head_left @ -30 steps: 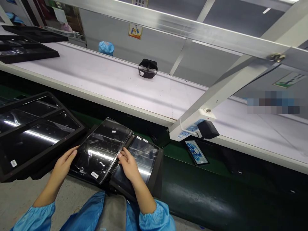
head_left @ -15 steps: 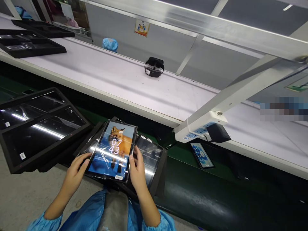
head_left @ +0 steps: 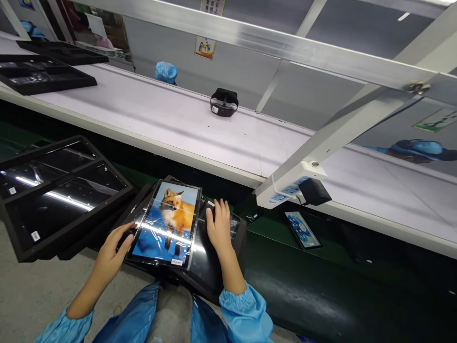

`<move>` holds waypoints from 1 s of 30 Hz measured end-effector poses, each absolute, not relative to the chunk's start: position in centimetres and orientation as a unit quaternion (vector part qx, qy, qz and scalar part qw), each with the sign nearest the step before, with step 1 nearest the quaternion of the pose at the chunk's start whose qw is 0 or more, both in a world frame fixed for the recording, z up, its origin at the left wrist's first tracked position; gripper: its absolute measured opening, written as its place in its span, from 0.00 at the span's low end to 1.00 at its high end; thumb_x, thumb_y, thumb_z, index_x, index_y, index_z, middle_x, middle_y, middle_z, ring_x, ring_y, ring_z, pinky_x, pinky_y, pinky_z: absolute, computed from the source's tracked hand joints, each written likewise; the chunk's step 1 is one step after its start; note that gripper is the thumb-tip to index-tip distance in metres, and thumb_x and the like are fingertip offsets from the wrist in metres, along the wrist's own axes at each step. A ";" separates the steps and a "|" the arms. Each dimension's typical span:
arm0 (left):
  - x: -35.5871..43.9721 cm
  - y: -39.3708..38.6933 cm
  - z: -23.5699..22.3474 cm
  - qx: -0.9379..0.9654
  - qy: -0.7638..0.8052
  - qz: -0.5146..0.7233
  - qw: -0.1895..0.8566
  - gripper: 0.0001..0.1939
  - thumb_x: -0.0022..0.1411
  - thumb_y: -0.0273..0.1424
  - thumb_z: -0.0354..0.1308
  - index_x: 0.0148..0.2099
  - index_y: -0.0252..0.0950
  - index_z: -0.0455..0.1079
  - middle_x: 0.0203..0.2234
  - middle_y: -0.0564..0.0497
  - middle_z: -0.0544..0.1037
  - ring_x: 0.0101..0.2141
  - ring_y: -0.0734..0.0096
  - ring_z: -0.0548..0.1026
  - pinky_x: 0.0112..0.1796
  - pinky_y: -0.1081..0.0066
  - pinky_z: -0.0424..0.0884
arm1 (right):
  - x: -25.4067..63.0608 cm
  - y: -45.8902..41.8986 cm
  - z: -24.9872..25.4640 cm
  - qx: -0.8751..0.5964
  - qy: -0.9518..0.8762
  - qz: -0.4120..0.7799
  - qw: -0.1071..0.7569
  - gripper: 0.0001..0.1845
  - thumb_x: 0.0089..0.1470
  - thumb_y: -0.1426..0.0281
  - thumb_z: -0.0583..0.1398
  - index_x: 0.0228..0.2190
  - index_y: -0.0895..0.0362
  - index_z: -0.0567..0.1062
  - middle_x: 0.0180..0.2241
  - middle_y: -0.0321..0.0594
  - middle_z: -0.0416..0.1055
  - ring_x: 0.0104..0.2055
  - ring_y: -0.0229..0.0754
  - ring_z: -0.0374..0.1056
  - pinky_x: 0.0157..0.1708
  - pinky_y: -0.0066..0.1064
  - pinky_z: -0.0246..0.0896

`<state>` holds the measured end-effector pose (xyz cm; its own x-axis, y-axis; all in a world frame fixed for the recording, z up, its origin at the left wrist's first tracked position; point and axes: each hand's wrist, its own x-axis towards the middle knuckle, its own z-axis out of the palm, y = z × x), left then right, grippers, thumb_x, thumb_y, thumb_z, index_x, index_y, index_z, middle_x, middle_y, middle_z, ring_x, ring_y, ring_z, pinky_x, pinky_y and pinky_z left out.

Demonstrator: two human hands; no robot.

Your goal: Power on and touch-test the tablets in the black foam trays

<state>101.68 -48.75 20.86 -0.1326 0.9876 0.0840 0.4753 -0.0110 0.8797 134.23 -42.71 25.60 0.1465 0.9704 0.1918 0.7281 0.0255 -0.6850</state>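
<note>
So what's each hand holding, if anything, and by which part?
The left hand seemingly holds the fox-screen tablet by its left edge; the right hand, open over the dark tablet, grips nothing.

The person's left hand grips the left edge of a lit tablet showing a fox, while the right hand, fingers spread, is over a dark tablet to the right of that grip; contact there cannot be told. Left of the grip, a black tray holds dark screens, and well to its right a smaller lit screen lies near a white power strip bearing a black plug. Beyond the grip, a black headset sits on a white shelf.
</note>
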 end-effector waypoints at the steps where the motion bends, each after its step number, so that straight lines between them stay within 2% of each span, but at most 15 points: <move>1: 101.8 -48.8 20.8 0.572 0.636 0.406 0.322 0.26 0.64 0.50 0.51 0.57 0.43 0.69 0.54 0.47 0.74 0.58 0.56 0.68 0.60 0.57 0.61 | 134.3 -43.2 25.6 -0.673 -0.623 0.197 0.345 0.33 0.66 0.54 0.48 0.64 0.62 0.61 0.67 0.54 0.53 0.72 0.55 0.41 0.67 0.54 0.41; 4: 102.3 -48.7 20.6 0.557 0.644 0.394 0.345 0.28 0.61 0.52 0.53 0.58 0.42 0.69 0.54 0.46 0.75 0.57 0.54 0.69 0.60 0.55 0.61 | 133.6 -45.3 25.5 -0.654 -0.603 0.306 0.340 0.35 0.65 0.52 0.50 0.65 0.59 0.58 0.62 0.54 0.63 0.66 0.54 0.57 0.63 0.51 0.52; 6: 102.6 -48.6 20.7 0.554 0.648 0.385 0.354 0.30 0.60 0.52 0.53 0.58 0.41 0.69 0.54 0.44 0.75 0.57 0.53 0.69 0.59 0.55 0.62 | 132.7 -46.8 25.4 -0.637 -0.586 0.368 0.338 0.36 0.64 0.52 0.52 0.66 0.58 0.57 0.60 0.53 0.66 0.63 0.53 0.62 0.61 0.49 0.57; 14: 102.7 -48.3 21.0 0.579 0.647 0.362 0.340 0.30 0.62 0.50 0.53 0.60 0.41 0.66 0.53 0.43 0.74 0.57 0.52 0.69 0.57 0.53 0.66 | 130.5 -49.7 25.1 -0.615 -0.593 0.392 0.340 0.34 0.63 0.52 0.53 0.65 0.51 0.58 0.65 0.45 0.60 0.66 0.53 0.57 0.63 0.48 0.55; 16: 102.5 -48.3 20.8 0.603 0.628 0.366 0.328 0.29 0.62 0.49 0.54 0.61 0.40 0.65 0.54 0.43 0.73 0.56 0.52 0.70 0.56 0.53 0.67 | 130.4 -49.9 25.1 -0.619 -0.591 0.384 0.345 0.33 0.63 0.52 0.53 0.64 0.51 0.60 0.64 0.46 0.62 0.66 0.54 0.58 0.65 0.51 0.52; 20: 102.0 -48.4 20.4 0.668 0.580 0.359 0.297 0.28 0.63 0.45 0.55 0.63 0.41 0.62 0.57 0.43 0.70 0.58 0.53 0.68 0.58 0.53 0.65 | 130.1 -50.0 24.9 -0.627 -0.594 0.359 0.354 0.30 0.64 0.53 0.53 0.62 0.52 0.63 0.60 0.47 0.67 0.64 0.54 0.61 0.69 0.59 0.32; 22: 101.7 -48.5 20.2 0.684 0.571 0.352 0.286 0.27 0.64 0.44 0.54 0.63 0.43 0.61 0.58 0.44 0.69 0.60 0.54 0.66 0.60 0.53 0.62 | 130.1 -50.0 24.8 -0.633 -0.589 0.352 0.357 0.28 0.64 0.54 0.52 0.61 0.52 0.64 0.59 0.47 0.68 0.63 0.54 0.62 0.69 0.60 0.25; 25: 101.5 -48.6 20.0 0.673 0.578 0.358 0.293 0.26 0.67 0.44 0.51 0.63 0.44 0.61 0.58 0.45 0.70 0.59 0.56 0.66 0.60 0.54 0.62 | 130.1 -50.1 24.9 -0.639 -0.581 0.347 0.366 0.28 0.65 0.54 0.52 0.60 0.52 0.65 0.59 0.47 0.69 0.63 0.53 0.63 0.69 0.60 0.23; 30: 101.7 -48.5 20.1 0.635 0.603 0.369 0.311 0.25 0.66 0.47 0.50 0.61 0.43 0.65 0.55 0.47 0.72 0.57 0.57 0.68 0.59 0.56 0.64 | 130.1 -50.3 24.9 -0.638 -0.575 0.352 0.372 0.28 0.64 0.53 0.53 0.60 0.51 0.66 0.59 0.46 0.68 0.65 0.54 0.59 0.69 0.60 0.27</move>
